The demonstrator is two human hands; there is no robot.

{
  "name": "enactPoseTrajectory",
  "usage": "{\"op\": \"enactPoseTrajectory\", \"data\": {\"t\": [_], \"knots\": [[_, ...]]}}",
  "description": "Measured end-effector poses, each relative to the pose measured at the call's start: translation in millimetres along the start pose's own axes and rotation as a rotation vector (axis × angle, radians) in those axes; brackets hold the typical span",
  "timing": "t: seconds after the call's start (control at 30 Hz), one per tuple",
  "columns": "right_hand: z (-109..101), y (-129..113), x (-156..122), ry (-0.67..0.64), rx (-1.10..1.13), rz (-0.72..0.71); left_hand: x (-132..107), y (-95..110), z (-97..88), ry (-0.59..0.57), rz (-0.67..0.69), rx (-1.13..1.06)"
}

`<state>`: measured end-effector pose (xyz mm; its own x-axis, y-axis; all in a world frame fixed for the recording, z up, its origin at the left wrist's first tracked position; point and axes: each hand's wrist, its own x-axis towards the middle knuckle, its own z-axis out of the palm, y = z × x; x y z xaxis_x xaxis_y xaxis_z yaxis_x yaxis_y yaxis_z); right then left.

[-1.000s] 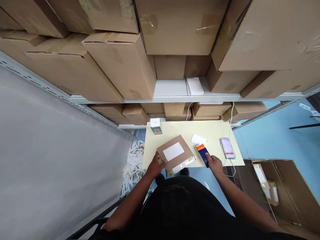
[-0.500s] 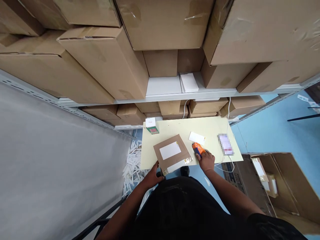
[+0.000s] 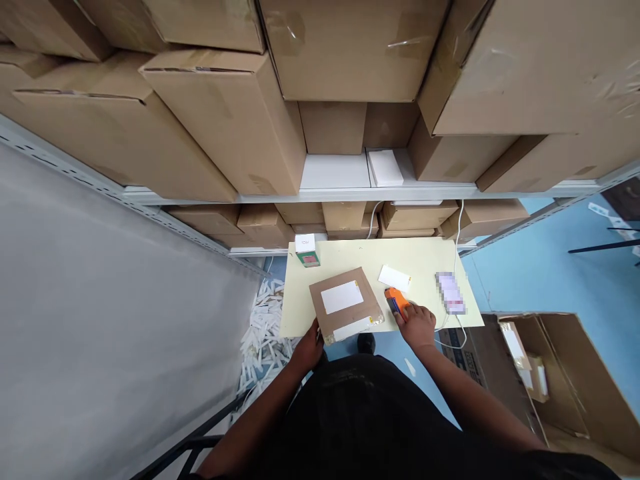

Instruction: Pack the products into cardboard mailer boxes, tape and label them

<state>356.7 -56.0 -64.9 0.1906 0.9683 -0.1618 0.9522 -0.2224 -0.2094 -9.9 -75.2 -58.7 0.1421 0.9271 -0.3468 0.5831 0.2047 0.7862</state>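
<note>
A brown cardboard box (image 3: 367, 303) with white labels and clear tape on its near side sits at an angle on a pale yellow table (image 3: 345, 251), its near corner at the table's front edge. My left hand (image 3: 310, 348) grips the box at its lower left edge, with some fingers hidden behind it. To the right, my right hand (image 3: 419, 327) is closed around the near end of an orange and dark blue handheld device (image 3: 397, 301); its exact kind is unclear. A white label slip (image 3: 395, 278) lies just beyond the device.
A small white and green carton (image 3: 307, 251) stands at the table's back left. A phone (image 3: 450, 293) with a white cable lies at the right. Boxes fill the shelf (image 3: 270, 198) above. A large open carton (image 3: 575, 373) holding parcels stands lower right; paper strips (image 3: 263, 327) litter the floor left.
My left hand has drawn its fingers in against the box's edge, its thumb no longer spread out. The device in my right hand has turned slightly, showing more orange. The view has shifted a little.
</note>
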Motion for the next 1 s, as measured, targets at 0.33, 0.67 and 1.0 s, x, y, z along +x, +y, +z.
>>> {"op": "enactPoseTrajectory", "data": {"t": [0.33,0.67,1.0], "knots": [[-22,-67,-24,-0.191,0.779,-0.171,6,9,-42.7,-0.106,-0.244,-0.229],[-65,-98,-29,-0.194,0.678,-0.013,19,32,-52.3,0.166,-0.145,-0.088],[-97,-139,8,-0.471,0.059,0.070,1,5,-34.6,0.065,-0.113,-0.160]]}}
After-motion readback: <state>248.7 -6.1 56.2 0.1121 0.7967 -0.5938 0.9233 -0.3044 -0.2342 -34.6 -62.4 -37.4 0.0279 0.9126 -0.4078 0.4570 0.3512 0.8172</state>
